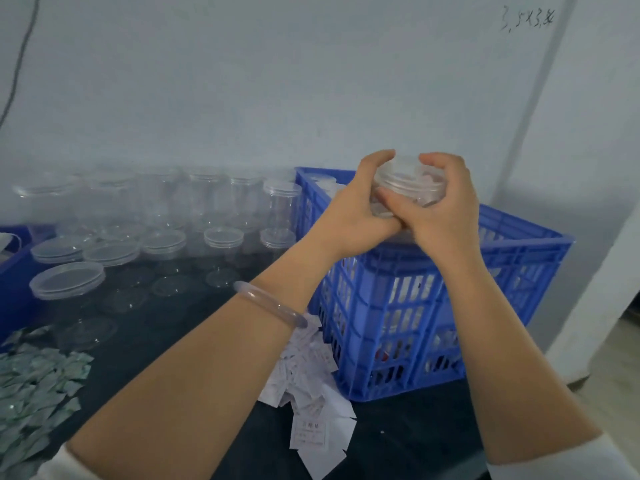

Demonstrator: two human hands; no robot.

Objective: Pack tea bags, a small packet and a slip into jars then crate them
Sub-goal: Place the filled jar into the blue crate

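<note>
Both hands hold one clear lidded jar (408, 181) above the blue crate (512, 268) at the right. My left hand (356, 209) grips the jar's body from the left, and my right hand (446, 206) curls round its lid end from the right. White contents show faintly through the plastic. More filled jars lie inside the crate, seen through its slots. A heap of white slips (311, 382) lies on the dark table beside the crate's front left corner. Pale green tea bags (31, 396) are piled at the left edge.
Rows of empty clear jars (221, 199) and loose lids (67, 280) cover the back left of the table. A second blue bin (14, 268) sits at the far left. A white wall stands behind, a white pillar to the right.
</note>
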